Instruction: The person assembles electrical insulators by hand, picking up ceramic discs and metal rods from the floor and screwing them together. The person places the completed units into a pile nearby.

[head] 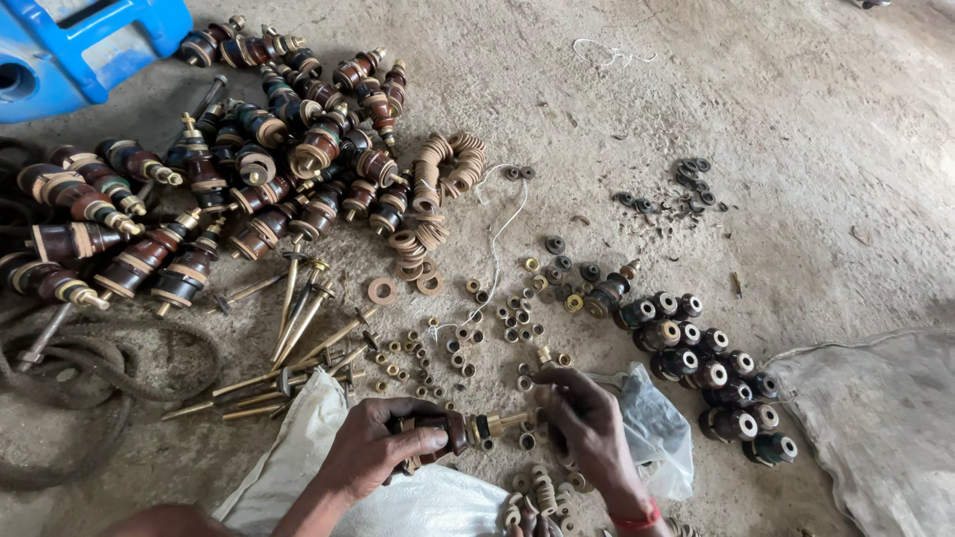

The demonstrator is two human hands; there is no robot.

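Brown insulator [438,435] gripped tight in left hand [373,447], right hand [582,423] pinching its brass stud [502,424], over the concrete floor [756,129].

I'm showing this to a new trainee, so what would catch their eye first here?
Probably the big heap of brown insulator assemblies with brass tips, piled at the upper left of the concrete floor. Next, at bottom centre, the left hand holds one such brown piece by its body while the right hand works at its brass threaded end. To the right sits a row of dark hollow caps.
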